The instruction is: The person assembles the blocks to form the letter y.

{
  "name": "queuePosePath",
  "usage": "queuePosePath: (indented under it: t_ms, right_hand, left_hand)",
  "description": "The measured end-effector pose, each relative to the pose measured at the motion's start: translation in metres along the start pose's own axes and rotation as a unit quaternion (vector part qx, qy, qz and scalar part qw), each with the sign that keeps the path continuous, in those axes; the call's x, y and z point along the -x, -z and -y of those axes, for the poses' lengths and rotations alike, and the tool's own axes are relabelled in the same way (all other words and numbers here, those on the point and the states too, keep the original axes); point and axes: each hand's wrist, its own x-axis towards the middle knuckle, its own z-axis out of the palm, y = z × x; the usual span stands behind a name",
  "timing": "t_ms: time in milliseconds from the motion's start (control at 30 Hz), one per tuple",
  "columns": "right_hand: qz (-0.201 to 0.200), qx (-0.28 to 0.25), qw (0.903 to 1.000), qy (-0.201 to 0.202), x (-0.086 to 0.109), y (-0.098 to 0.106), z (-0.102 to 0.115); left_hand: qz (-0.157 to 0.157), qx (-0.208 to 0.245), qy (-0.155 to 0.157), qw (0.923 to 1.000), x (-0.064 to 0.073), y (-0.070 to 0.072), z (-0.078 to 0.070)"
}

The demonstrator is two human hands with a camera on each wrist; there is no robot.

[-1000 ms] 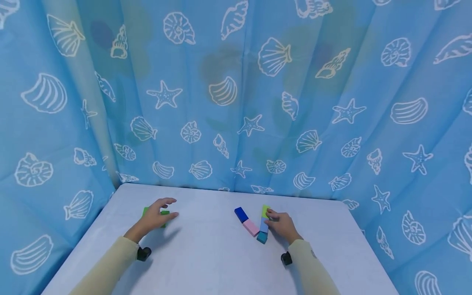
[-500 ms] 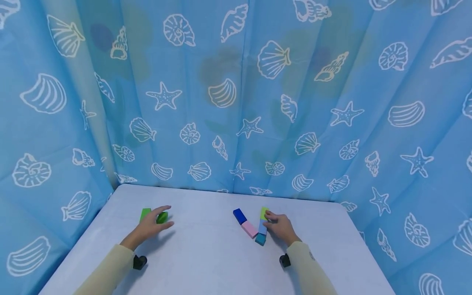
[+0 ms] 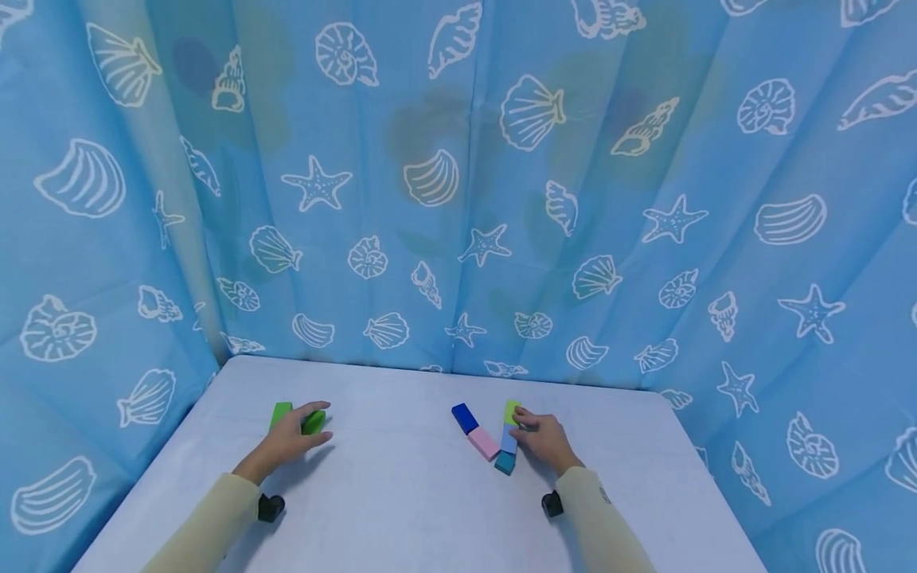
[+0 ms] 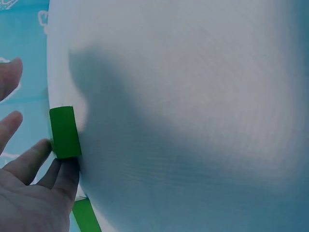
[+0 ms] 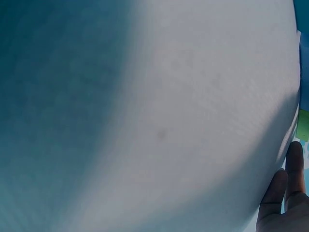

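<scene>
My left hand [image 3: 288, 438] is over the left part of the table, thumb and fingers spread apart. A green block [image 3: 314, 422] shows between its thumb and index finger in the head view; in the left wrist view, other fingertips touch that block's end. A second green block [image 3: 281, 412] lies just left of the hand, partly covered. My right hand [image 3: 548, 439] rests beside a row of blocks, its fingertips at the side of a lime block [image 3: 512, 411]. Below the lime one come a light blue block [image 3: 509, 438] and a teal block [image 3: 505, 463], end to end.
A dark blue block [image 3: 464, 418] and a pink block [image 3: 483, 444] form a slanted line that meets the other row near the teal block. The white table [image 3: 401, 509] ends at a blue shell-patterned curtain [image 3: 458, 231] behind and at both sides.
My left hand has shifted slightly left and down, and the green block between its thumb and finger now lies more slanted. The right hand stays by the lime block.
</scene>
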Motion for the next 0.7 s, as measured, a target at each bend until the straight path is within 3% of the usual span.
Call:
queuePosePath:
  t_ms: [200, 433, 700]
  right_hand:
    - [-0.001, -0.004, 1.0, -0.002, 0.0026, 0.0, 0.0012]
    - [0.0, 0.001, 1.0, -0.008, 0.0031, -0.0018, -0.0004]
    - [-0.003, -0.003, 1.0, 0.004, 0.0009, -0.0024, -0.001]
  left_hand:
    - [-0.004, 0.007, -0.017, 0.9998, 0.0036, 0.0009, -0.0041]
    - [-0.021, -0.011, 0.004, 0.9997, 0.0018, 0.0027, -0.0061]
    - [0.002, -0.019, 0.009, 0.9998, -0.0012, 0.0047, -0.0051]
